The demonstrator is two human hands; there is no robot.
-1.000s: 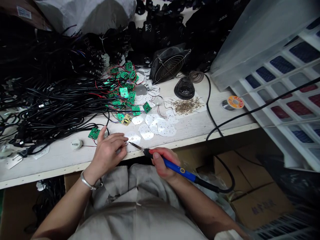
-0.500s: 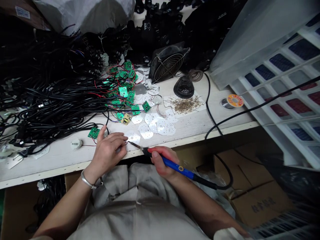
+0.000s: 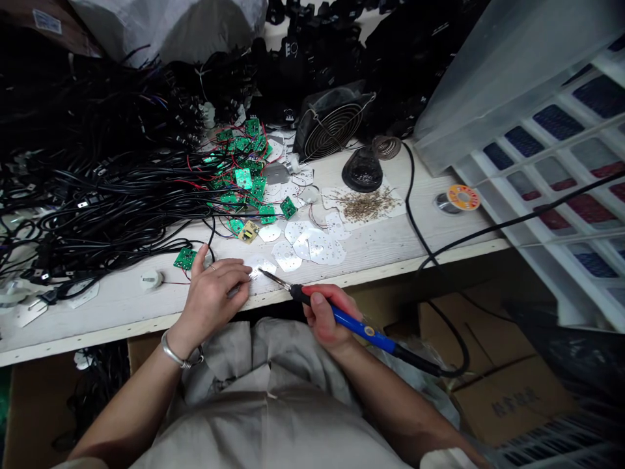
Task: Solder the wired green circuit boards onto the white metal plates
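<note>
In my right hand is a blue soldering iron, its tip pointing left over a white octagonal plate near the bench edge. Whether the tip touches the plate I cannot tell. My left hand rests at the plate's left side with fingers curled together; what lies between the fingertips is too small and hidden to name. A green circuit board lies just left of that hand, and a round white part with a red wire sits farther left. More white plates overlap to the right.
Black cables and wired green boards heap up at the left and middle. Behind stands a fan. Right of it are a soldering iron stand, brown debris, a solder spool and a compartmented plastic rack.
The soldering iron's tip has shifted right, away from my left fingertips, as my right hand moved slightly right. My left hand stays nearly in place.
</note>
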